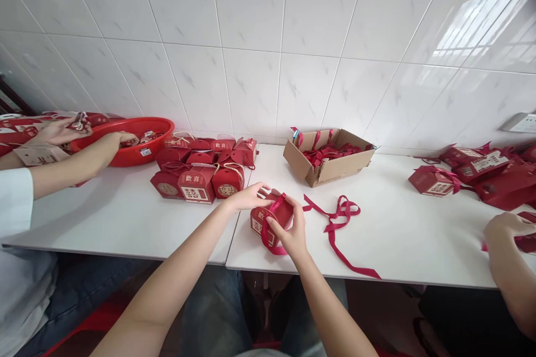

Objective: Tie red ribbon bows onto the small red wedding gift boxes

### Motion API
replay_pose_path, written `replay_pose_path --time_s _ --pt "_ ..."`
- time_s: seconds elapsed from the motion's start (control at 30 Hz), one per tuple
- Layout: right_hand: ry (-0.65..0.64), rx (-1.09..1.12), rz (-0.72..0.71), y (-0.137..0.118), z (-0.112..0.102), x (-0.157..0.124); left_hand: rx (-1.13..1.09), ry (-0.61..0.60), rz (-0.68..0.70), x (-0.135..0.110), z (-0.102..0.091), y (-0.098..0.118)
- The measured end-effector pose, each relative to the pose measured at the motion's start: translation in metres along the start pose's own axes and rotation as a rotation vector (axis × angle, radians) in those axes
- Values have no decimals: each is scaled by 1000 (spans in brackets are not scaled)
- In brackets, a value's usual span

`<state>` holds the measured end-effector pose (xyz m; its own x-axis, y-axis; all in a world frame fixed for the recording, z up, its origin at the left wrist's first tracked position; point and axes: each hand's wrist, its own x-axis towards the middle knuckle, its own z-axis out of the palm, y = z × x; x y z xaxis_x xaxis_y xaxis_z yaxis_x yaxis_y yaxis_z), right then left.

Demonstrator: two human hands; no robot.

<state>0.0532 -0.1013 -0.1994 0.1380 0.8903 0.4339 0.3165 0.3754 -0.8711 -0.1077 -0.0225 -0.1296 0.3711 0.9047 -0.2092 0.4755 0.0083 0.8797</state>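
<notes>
**Hands Closed on Red Gift Box at Front Edge of Tabletop**

Left hand (249, 196): fingers curled, tips set on the top of the red gift box (260, 224). Right hand (293, 232): wrapped around the box's right side, thumb pressed on the red ribbon (340, 222) that loops over the box. Whether the left fingertips also pinch the ribbon cannot be told.

1. Position of the box: on the white tabletop (397, 234), near its front left corner, close to the front edge. White characters are printed on its face; the hands and ribbon cover part of them.
2. Ribbon: the loose end trails right from the box across the tabletop and reaches the front edge.
3. Cardboard box (335, 170): open, toward the back edge, holding more red ribbon.
4. Second white table (104, 212): butted against the left edge. A cluster of closed gift boxes (201, 170) with cord handles stands at its back right corner; one front box reads "歡喜".
5. Red basin (156, 148): at the back left of that table. Both of a co-worker's hands (62, 131) are by it, one reaching into it.
6. Right end of the tabletop: a pile of red boxes (435, 180), one tied with ribbon. Another person's hand (505, 231) rests near the front edge on red material.
7. Room: glossy white tiled wall (268, 39) behind both tables, with a white wall socket (521, 121) at the right.
</notes>
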Motion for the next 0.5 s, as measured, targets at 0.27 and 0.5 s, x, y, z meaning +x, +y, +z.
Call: replay_pose_path --time_s 0.27,0.5 --pt "37 32 18 -2 1 -2 -11 -127 -78 18 7 6" --pt "105 -159 -46 3 4 -9 -79 -138 -84 15 -3 -1"
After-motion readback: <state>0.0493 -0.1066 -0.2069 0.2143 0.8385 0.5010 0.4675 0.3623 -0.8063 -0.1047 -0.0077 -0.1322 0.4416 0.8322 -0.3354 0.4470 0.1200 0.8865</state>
